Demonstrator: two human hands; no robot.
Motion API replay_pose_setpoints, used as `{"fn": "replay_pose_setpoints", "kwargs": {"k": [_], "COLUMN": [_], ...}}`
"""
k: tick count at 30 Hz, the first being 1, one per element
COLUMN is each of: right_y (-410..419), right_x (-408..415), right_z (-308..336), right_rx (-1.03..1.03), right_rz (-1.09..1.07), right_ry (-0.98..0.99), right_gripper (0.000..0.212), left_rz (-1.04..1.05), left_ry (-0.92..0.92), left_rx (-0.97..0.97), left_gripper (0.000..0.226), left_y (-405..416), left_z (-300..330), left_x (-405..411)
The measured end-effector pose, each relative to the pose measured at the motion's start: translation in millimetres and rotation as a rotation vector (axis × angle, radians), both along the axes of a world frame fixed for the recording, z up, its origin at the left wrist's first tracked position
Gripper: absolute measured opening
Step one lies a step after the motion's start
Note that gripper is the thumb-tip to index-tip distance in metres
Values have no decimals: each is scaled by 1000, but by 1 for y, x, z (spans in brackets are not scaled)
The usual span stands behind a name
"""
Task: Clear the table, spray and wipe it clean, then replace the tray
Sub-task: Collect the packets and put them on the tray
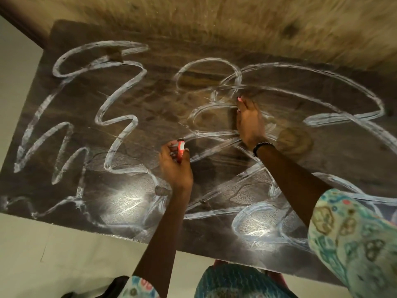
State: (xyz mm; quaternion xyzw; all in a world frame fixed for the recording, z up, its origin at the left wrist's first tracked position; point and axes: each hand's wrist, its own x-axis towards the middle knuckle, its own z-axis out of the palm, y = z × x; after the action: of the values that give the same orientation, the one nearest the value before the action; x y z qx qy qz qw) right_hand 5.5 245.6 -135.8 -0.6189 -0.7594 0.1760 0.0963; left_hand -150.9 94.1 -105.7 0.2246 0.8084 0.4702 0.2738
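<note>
The dark glossy table (150, 104) fills the view and is covered with looping white lines of spray foam (120, 93). My left hand (176, 168) hovers over the table's middle and grips a red and white spray can (180, 150) by its top. My right hand (250, 123) lies flat on the surface further back, fingers straight and blurred with motion, among smeared foam lines. A brownish patch (233, 117) shows at its left edge; I cannot tell if it is a cloth. No tray is in view.
A shaggy beige rug (214, 22) lies beyond the table's far edge. Pale floor (25, 244) runs along the near and left sides. Ceiling lights glare on the wet surface near the front edge (126, 201). A dark object (116, 284) sits by my left sleeve.
</note>
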Motion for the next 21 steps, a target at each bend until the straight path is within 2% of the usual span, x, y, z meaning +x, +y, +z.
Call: {"fn": "replay_pose_setpoints", "kwargs": {"k": [2,6,8,10,11,15,18,21], "right_y": [-10,-59,-89,-114,-121,-133,-134,-139], "right_x": [2,3,-1,-3,-1,25,58,104], "right_z": [6,33,44,54,60,71,77,83], "right_rx": [46,112,-39,-259,-339,-404,-415,-419], "right_rz": [19,-155,-318,-496,-586,-811,-849,-839], "right_ry": [69,537,838,1160,1253,1335,1373,1355], "right_gripper": [38,19,13,12,12,11,17,18], "left_rz": [6,70,66,51,42,-13,-78,-130], "left_ry": [-13,-216,-322,-389,-414,-492,-533,-552], "left_rx": [9,1,30,33,26,6,21,13], "left_gripper": [30,19,13,18,19,21,26,21], "left_y": [-1,1,4,8,9,14,16,13], "left_z": [-1,7,10,16,20,31,38,46], "left_x": [2,21,37,56,66,110,147,194]}}
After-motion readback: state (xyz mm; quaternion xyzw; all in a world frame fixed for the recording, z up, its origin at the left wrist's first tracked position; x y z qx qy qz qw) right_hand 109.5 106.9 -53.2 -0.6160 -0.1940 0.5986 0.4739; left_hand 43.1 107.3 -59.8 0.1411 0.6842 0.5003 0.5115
